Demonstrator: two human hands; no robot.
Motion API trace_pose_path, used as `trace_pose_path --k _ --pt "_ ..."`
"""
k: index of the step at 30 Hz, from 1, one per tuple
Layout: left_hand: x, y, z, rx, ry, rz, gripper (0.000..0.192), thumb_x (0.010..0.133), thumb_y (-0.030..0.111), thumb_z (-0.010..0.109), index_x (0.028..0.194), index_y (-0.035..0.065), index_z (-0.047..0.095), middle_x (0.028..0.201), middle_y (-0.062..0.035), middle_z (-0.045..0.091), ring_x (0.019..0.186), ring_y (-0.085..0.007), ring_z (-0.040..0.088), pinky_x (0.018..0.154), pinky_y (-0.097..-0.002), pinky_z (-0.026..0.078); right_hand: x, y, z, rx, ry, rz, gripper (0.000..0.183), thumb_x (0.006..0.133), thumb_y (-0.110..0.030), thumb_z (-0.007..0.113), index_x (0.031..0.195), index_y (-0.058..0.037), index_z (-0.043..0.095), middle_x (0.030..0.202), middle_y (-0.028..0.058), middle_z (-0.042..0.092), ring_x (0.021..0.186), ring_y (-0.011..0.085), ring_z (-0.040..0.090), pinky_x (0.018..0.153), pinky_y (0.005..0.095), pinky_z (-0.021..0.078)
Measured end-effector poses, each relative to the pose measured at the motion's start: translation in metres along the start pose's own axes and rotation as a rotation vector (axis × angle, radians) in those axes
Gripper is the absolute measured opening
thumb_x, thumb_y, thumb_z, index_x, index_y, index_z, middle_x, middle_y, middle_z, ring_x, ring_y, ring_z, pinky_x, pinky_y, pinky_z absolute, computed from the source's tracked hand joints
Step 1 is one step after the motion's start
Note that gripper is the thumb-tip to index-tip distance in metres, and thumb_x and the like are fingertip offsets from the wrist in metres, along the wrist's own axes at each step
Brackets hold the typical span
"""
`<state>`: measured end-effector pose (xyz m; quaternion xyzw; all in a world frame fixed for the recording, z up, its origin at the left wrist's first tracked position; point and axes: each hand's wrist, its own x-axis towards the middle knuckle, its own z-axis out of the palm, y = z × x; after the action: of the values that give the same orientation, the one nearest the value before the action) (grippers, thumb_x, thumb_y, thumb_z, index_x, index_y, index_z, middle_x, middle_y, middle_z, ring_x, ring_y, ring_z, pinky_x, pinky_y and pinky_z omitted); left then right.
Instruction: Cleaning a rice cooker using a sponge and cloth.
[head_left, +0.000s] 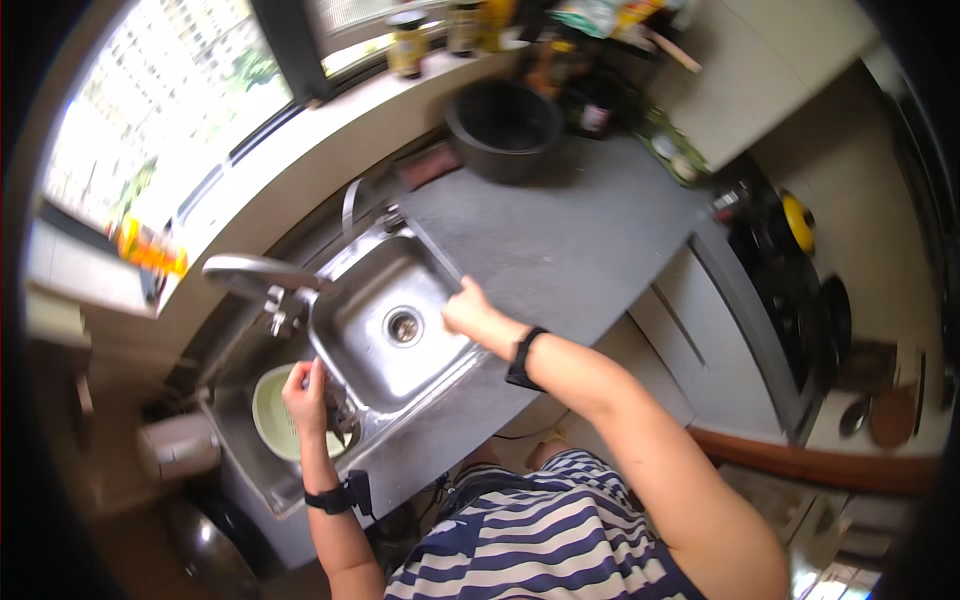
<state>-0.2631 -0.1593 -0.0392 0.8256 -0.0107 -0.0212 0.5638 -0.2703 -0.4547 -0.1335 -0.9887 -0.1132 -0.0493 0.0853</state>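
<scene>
My left hand (306, 397), its fingers curled, is above the left basin, over a pale green plastic basin (271, 412). A dark, crumpled thing (341, 412) shows beside its wrist; whether the hand holds it is unclear. My right hand (472, 309) is at the right rim of the stainless steel sink basin (367, 360), fingers bent downward and thumb along the edge. Its fingertips are hidden, so anything beneath them cannot be made out. A drain strainer (405, 327) sits in the basin's floor. Both wrists wear black bands.
The faucet (262, 270) arches behind the sink. A large black pot (504, 127) stands at the back of the grey countertop (555, 247). Jars (407, 45) and an orange bottle (150, 247) are on the windowsill. A stove (780, 277) is at the right.
</scene>
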Motion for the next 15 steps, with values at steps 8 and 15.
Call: trace_pose_path --k 8,15 --pt "-0.04 0.042 0.02 0.062 0.041 0.207 0.026 0.085 0.022 0.058 0.068 0.0026 0.053 0.061 0.0035 0.048 0.057 -0.0035 0.039 0.051 -0.0184 0.031 -0.043 -0.026 -0.087 0.197 0.876 0.003 0.007 0.072 -0.016 0.054 0.075 -0.0148 0.06 0.073 0.0004 0.06 0.073 0.0143 0.056 0.074 0.0361 0.0378" --pt "-0.112 0.13 0.083 0.081 -0.018 0.415 0.029 0.087 0.024 0.056 0.07 0.0015 0.053 0.06 0.0024 0.048 0.056 -0.0043 0.04 0.053 -0.0188 0.033 -0.178 0.016 -0.16 0.553 0.39 0.288 0.014 0.077 -0.026 0.055 0.087 -0.0173 0.061 0.077 0.0009 0.062 0.075 0.0184 0.057 0.082 0.0362 0.0314"
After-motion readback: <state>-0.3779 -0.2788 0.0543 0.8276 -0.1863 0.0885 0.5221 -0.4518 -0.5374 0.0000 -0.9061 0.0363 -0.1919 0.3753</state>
